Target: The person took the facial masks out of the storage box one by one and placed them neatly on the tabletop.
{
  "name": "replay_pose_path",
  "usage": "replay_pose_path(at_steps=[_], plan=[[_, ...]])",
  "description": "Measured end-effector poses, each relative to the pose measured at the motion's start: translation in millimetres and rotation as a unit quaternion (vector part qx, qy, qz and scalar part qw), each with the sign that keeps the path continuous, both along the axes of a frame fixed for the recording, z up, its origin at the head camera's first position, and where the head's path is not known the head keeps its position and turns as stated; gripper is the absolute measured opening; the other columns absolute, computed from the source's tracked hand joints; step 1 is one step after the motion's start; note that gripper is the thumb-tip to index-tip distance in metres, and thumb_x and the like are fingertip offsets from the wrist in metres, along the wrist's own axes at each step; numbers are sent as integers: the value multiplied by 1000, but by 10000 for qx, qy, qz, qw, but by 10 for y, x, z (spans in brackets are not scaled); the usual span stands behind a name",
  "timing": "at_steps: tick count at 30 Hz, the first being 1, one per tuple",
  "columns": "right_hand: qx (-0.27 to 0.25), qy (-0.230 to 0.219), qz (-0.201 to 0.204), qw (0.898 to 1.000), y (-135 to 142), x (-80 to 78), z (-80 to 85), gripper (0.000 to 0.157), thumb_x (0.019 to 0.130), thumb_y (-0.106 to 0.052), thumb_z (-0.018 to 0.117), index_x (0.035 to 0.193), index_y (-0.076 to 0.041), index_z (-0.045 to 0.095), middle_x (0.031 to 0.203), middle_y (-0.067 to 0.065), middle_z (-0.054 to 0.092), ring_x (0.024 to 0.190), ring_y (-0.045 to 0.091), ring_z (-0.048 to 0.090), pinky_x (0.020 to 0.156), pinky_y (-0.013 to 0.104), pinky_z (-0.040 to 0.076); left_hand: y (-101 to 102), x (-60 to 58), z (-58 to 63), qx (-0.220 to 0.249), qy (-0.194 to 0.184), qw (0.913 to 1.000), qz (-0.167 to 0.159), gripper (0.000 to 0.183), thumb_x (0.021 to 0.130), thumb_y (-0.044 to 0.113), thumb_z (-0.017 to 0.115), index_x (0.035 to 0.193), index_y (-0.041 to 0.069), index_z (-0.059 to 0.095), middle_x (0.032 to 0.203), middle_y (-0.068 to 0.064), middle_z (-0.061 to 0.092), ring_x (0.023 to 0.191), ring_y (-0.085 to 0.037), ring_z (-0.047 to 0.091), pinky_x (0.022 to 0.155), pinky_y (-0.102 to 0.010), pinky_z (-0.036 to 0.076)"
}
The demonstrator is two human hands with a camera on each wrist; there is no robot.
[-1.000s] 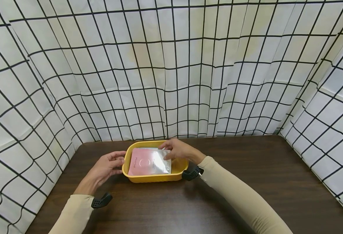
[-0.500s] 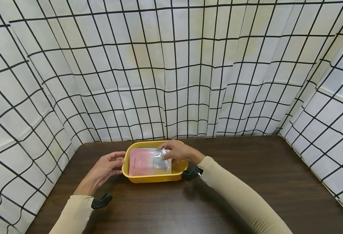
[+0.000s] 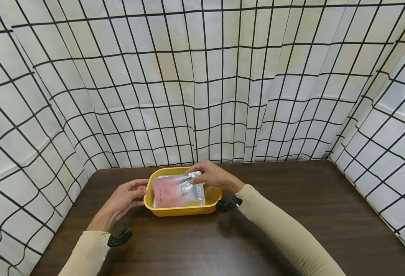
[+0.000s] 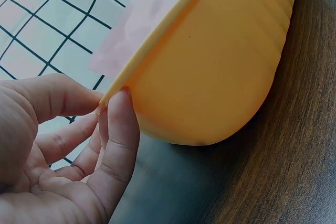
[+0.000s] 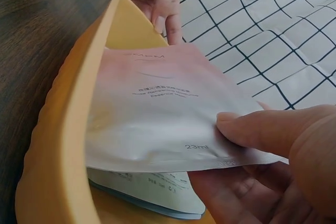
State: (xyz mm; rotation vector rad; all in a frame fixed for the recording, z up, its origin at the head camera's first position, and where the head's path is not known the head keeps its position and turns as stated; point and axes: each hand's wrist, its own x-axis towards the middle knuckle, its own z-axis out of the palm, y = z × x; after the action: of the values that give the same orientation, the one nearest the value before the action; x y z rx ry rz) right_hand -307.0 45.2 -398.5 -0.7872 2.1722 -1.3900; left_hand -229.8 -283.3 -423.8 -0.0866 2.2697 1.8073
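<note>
A yellow plastic basket (image 3: 181, 211) stands on the table, with flat sachets stacked inside. The top one is a pink-to-silver sheet mask sachet (image 3: 175, 192), marked 23ml in the right wrist view. My right hand (image 3: 214, 177) pinches its right end, thumb on top and fingers beneath, and that end is raised off the stack. Below it in the right wrist view lies a pale sachet (image 5: 152, 183) with small print. My left hand (image 3: 128, 197) holds the basket's left end, and in the left wrist view its fingertips (image 4: 123, 103) pinch the rim.
The dark wooden table (image 3: 285, 199) extends to both sides of the basket and in front of it. A white cloth with a black grid (image 3: 216, 96) hangs close behind the table and along its left and right sides.
The right end of the top sachet has come up slightly with my right hand, and the sachet has tilted and turned a little. My left hand and the basket have stayed put.
</note>
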Motion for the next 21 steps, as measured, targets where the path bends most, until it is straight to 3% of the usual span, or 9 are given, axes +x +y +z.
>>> replay_pose_path(at_steps=[21], plan=[[-376, -160, -525, 9978, 92, 9, 68, 24, 93, -15, 74, 117, -13, 73, 108, 8, 71, 91, 23, 69, 72, 39, 62, 9, -6, -5, 4, 7, 10000, -30, 60, 101, 18, 62, 153, 0, 38, 125, -15, 61, 99, -17, 63, 81, -33, 59]])
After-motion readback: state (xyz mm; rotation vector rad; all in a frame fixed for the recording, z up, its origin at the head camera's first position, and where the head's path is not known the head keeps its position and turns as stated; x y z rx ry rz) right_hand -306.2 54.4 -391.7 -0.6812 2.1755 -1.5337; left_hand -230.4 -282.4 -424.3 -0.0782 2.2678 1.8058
